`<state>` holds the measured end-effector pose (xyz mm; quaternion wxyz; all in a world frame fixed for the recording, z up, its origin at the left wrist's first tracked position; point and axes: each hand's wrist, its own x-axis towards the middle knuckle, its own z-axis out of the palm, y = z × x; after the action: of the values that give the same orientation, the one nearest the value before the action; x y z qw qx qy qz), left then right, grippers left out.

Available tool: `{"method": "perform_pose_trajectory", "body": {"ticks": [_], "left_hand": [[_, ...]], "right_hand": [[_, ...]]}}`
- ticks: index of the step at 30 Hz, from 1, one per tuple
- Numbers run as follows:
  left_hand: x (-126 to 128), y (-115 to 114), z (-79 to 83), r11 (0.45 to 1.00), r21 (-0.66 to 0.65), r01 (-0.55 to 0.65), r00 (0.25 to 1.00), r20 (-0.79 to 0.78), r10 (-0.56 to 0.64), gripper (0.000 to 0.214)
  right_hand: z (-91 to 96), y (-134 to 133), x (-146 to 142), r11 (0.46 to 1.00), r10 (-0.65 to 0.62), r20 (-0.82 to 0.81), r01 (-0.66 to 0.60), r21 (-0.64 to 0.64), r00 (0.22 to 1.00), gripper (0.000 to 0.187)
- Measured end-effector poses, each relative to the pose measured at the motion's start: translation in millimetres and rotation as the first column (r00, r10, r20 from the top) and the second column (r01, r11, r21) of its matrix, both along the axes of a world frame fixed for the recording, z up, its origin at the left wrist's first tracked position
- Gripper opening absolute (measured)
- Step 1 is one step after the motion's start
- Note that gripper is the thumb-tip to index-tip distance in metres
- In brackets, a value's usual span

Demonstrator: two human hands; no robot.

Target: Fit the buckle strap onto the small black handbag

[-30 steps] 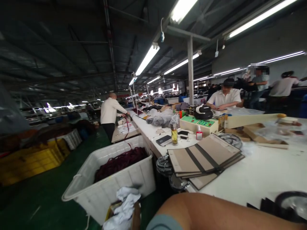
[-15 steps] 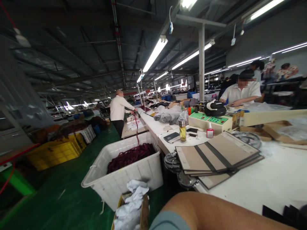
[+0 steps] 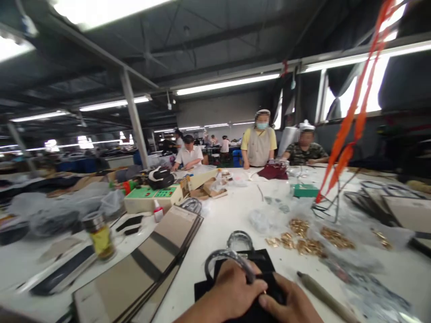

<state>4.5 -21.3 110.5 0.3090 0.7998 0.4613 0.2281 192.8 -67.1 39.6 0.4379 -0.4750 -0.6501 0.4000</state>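
Both my hands meet at the bottom middle of the view over a black flat piece [image 3: 235,269] on the white table [image 3: 235,215]. My left hand [image 3: 232,291] is closed on the black piece, beside a curved metal ring [image 3: 229,255] that rises from it. My right hand [image 3: 289,300] is pinched against the same piece, thumb toward the left hand. A second metal ring [image 3: 239,237] lies just behind. What the fingertips hold is hidden.
A stack of brown boards with black stripes [image 3: 144,264] lies to the left, with a jar [image 3: 98,235] and a green-topped box [image 3: 153,197]. Brass bits [image 3: 303,242] and plastic bags lie to the right, near a grey tool [image 3: 323,294]. Orange straps [image 3: 353,107] hang down. Several people sit across the table.
The view has swung right, from the aisle and white bin to the table in front. My hands have come into view on the black piece; before only my arm showed.
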Motion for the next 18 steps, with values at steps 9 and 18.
{"method": "perform_pose_trajectory", "body": {"ticks": [9,18], "left_hand": [[5,17,-12.0,0.997,0.073,-0.031,0.987,-0.155,0.042,0.043],[-42,21,-41.6,0.773,0.629,0.078,0.995,-0.101,-0.018,0.056]], "right_hand": [[-1.5,6,-6,0.997,-0.071,-0.091,0.072,0.008,0.993,0.052],[2.9,6,16,0.980,-0.201,-0.233,0.194,-0.050,0.952,0.057]]}}
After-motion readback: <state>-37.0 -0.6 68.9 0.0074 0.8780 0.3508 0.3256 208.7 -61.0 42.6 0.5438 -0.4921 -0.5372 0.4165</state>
